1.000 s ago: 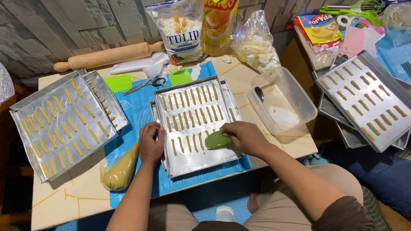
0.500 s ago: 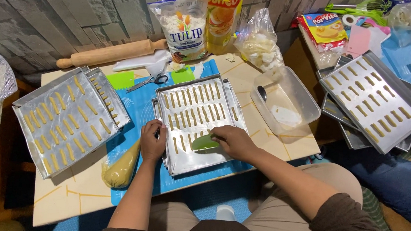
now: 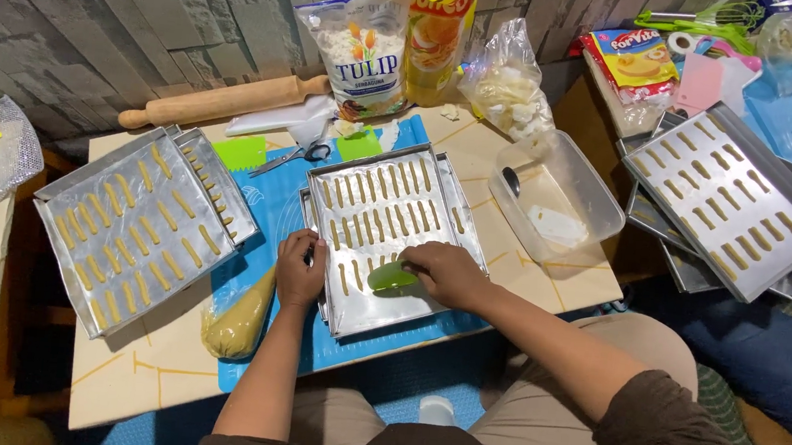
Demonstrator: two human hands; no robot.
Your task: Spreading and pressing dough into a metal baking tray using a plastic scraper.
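Scraping dough strips off tray near table's front edge. Right hand clamped, fingers together, on green scraper at tray's bare near end; left hand steadied left rim, fingers seemingly curled. Next: flat, low blade under nearest strips.

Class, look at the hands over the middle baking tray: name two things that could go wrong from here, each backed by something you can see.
1. The right hand holds a green scraper right beside rows of dough strips; a slip could smear them.
2. The tray lies skewed on another, steadied only by the left hand, so it might slide.
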